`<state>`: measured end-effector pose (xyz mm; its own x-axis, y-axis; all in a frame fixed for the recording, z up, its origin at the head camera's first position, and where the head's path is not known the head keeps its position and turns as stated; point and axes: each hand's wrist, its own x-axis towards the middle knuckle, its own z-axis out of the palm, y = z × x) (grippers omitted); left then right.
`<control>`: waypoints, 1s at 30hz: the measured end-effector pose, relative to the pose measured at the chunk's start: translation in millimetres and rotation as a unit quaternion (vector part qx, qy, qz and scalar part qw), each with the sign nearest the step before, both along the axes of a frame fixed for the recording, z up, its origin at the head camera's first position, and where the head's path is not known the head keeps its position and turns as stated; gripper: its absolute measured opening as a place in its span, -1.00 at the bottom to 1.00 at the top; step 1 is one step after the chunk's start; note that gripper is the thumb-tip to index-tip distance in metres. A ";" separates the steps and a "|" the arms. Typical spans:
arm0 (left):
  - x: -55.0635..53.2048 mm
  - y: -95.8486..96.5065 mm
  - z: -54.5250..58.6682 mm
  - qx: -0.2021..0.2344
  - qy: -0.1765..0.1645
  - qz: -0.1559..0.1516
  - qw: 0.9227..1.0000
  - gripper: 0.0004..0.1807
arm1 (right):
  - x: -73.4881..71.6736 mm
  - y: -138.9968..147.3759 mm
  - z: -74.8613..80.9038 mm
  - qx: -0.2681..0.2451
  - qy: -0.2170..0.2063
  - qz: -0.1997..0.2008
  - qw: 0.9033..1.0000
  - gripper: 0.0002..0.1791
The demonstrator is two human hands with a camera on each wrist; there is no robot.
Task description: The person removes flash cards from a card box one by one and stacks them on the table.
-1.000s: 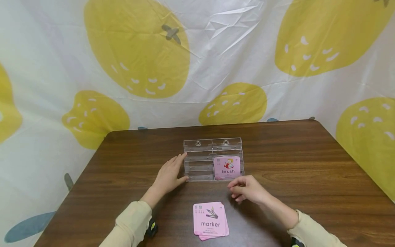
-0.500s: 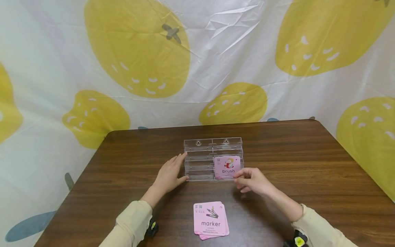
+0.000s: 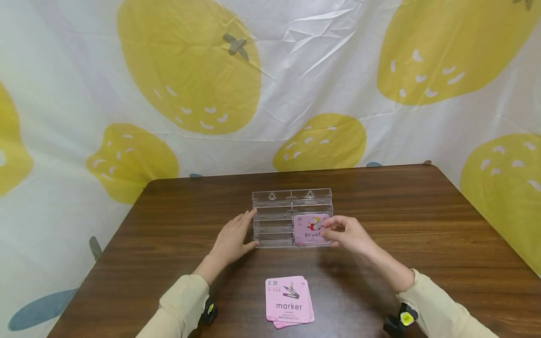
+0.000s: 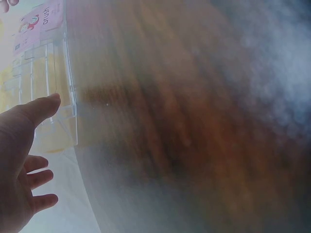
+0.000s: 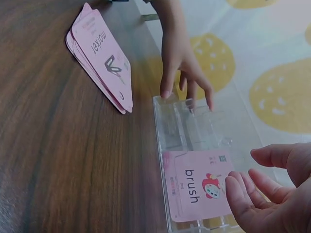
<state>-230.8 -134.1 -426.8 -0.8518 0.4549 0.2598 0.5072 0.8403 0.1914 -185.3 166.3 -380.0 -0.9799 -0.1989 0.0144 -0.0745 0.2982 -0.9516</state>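
Observation:
A clear plastic tiered card rack [image 3: 272, 217] stands on the table, divided into two columns. A pink card printed "brush" [image 3: 305, 228] sits upright in the front pocket of its right column. My left hand [image 3: 230, 240] rests its thumb and fingertips against the rack's left side, fingers fairly straight. My right hand [image 3: 350, 234] is at the right edge of the brush card, overlapping it in the head view. From the right wrist view, the right fingers [image 5: 243, 191] bend loosely in front of the card, the thumb held apart from them, with nothing between.
A small stack of pink cards [image 3: 289, 300], topped by one reading "marker", lies in front of the rack on the dark wooden table [image 3: 401, 216]. A white curtain with yellow fruit prints [image 3: 319, 141] hangs behind the table.
My right hand has moved up and forward, from below the brush card to its right edge. The left hand, rack and stacked cards stay where they were.

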 end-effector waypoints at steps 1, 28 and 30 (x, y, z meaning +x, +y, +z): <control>0.3 0.0 0.3 0.000 0.000 0.000 1.000 -0.06 | -1.0 0.6 0.1 0.004 0.004 -0.003 1.000 -0.66; 0.7 -0.5 0.3 -0.004 -0.002 0.000 1.000 -0.07 | -23.0 14.8 -7.0 0.009 0.010 -0.062 0.998 -0.63; 0.2 -0.6 -0.2 -0.003 -0.001 0.000 1.000 -0.07 | -24.0 15.0 -7.7 0.010 0.013 -0.064 0.998 -0.63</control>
